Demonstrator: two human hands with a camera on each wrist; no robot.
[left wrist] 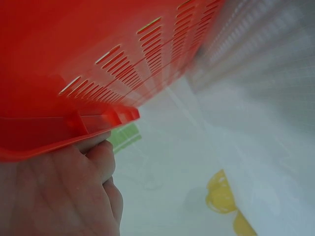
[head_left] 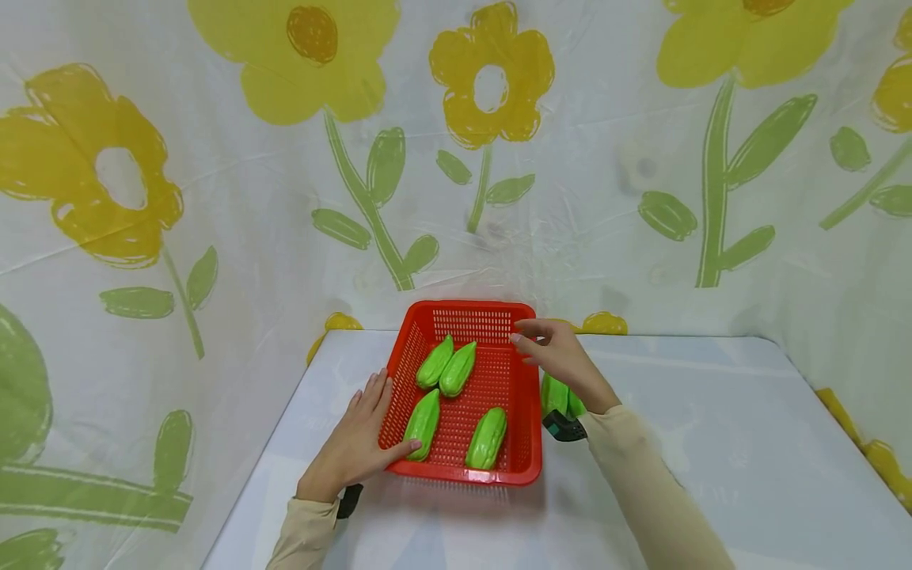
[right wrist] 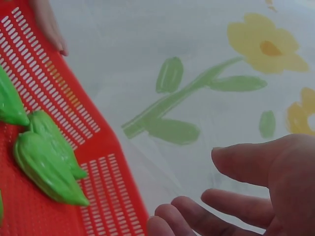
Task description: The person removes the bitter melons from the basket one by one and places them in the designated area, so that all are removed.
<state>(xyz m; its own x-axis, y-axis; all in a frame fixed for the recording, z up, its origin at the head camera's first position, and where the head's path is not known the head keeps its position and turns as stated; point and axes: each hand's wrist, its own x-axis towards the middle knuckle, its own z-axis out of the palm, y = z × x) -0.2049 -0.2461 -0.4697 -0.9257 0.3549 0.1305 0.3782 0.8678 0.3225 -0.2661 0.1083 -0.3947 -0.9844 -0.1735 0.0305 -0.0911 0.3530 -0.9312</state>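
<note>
A red perforated plastic basket (head_left: 466, 476) stands on the table with several glossy green, ridged, pointed vegetables inside; one (head_left: 486, 439) lies near its front right. The left hand (head_left: 363, 435) rests along the basket's left rim, fingers straight, thumb reaching over the front left corner. From the left wrist view, that hand (left wrist: 69, 191) lies against the underside of the rim. The right hand (head_left: 563, 348) hovers over the far right corner with loosely bent fingers. In the right wrist view a gap separates its thumb (right wrist: 241, 157) from the fingers, and nothing is held.
More green vegetables (head_left: 554, 394) lie just right of the basket, partly hidden below the right forearm. The pale table (head_left: 712, 443) extends to the right. A flower-printed sheet (head_left: 570, 222) hangs behind the table and along its sides.
</note>
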